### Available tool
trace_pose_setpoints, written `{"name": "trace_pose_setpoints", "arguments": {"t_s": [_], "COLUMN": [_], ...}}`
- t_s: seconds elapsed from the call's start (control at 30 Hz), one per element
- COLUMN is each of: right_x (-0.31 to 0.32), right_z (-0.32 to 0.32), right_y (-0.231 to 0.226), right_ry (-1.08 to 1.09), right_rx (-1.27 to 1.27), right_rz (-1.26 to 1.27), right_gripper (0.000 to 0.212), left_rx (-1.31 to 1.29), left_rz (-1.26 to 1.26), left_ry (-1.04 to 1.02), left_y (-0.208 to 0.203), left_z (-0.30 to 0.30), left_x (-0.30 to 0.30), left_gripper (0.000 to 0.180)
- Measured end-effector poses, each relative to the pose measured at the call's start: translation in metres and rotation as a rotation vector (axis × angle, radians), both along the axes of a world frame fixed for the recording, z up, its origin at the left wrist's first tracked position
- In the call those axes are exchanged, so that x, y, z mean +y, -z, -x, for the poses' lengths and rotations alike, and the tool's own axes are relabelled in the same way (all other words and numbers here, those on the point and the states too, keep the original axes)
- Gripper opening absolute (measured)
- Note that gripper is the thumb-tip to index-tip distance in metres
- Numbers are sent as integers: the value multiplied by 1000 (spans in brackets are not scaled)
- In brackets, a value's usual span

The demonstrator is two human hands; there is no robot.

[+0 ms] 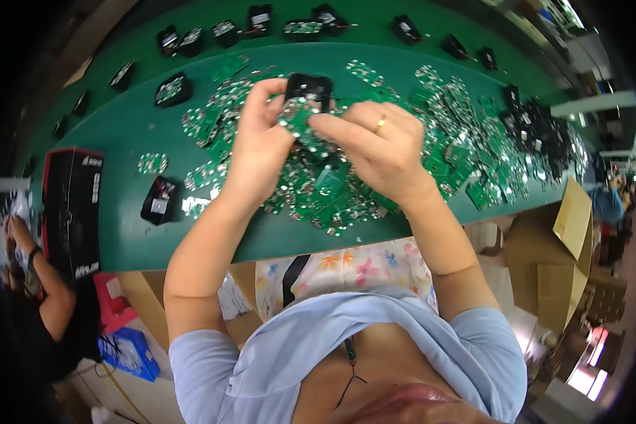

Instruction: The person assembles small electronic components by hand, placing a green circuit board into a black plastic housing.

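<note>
Near the upper middle of the frame, both hands met over a green table [131,240]. The left hand [261,145] was closed around a small green circuit board [295,116], its fingers curled over the top and the thumb pressing the board's near edge. Just behind the board, also caught in those fingers, sat a black plastic case [308,88], tilted toward the camera. The right hand [378,145], a gold ring [380,124] on one finger, pinched the same board from the right, forefinger and thumb tips touching it.

Beneath the hands, a loose heap of circuit boards [332,191] spread across the middle of the table and ran toward the right of the frame. A pile of black cases [537,131] lay at the upper right, and more black cases stood in a row [258,25] along the far edge at the top. One black case with a white label [160,201] lay alone at the left, beside a tall black box [72,212]. A cardboard box [555,261] stood at the lower right.
</note>
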State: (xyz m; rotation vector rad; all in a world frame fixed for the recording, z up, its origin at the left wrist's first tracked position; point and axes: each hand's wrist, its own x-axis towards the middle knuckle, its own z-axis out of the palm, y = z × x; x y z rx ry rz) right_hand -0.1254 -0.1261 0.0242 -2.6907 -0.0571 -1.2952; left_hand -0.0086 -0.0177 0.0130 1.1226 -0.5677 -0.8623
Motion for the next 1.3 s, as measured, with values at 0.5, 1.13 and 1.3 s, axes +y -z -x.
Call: {"name": "trace_pose_setpoints", "arguments": {"t_s": [0.5, 1.13, 1.3], "right_x": [-9, -7, -14], "right_z": [-8, -13, -13], "right_y": [-11, -18, -16], "right_ry": [67, 79, 23], "right_rx": [11, 82, 6], "right_rz": [-309, 28, -27], "right_gripper": [8, 15, 15], "left_rx": [37, -213, -217], "left_rz": [135, 190, 212], "left_ry": [-28, -132, -120], "left_y": [-8, -2, -6], "left_z": [6, 8, 12], "left_x": [2, 1, 0], "left_gripper": [39, 34, 35]}}
